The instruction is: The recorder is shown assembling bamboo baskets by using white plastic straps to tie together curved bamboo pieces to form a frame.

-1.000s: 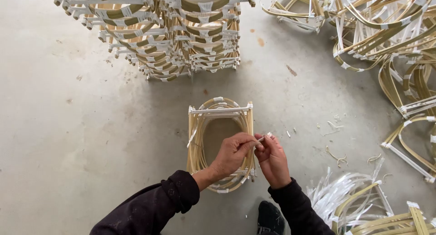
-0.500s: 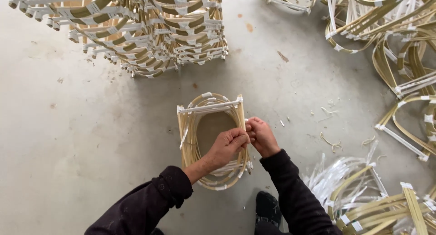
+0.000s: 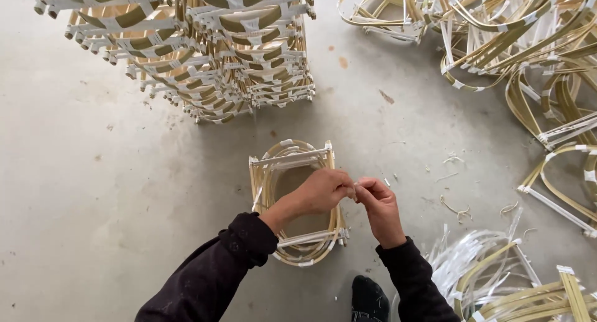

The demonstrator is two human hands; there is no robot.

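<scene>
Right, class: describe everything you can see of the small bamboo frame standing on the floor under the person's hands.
The bamboo frame is a small open cage of pale yellow-green strips bent into oval loops, held between straight rails bound with white strapping at the corners. It stands upright on the grey concrete floor, its hollow middle showing the floor. The left hand rests over its right upper edge, meeting the right hand beside it; both pinch something too small to identify. Nothing else touches it.

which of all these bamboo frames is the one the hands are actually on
The single bamboo frame standing alone on the concrete floor, with the left hand and right hand over its right side. The stacked frames and loose pile lie untouched.
</scene>
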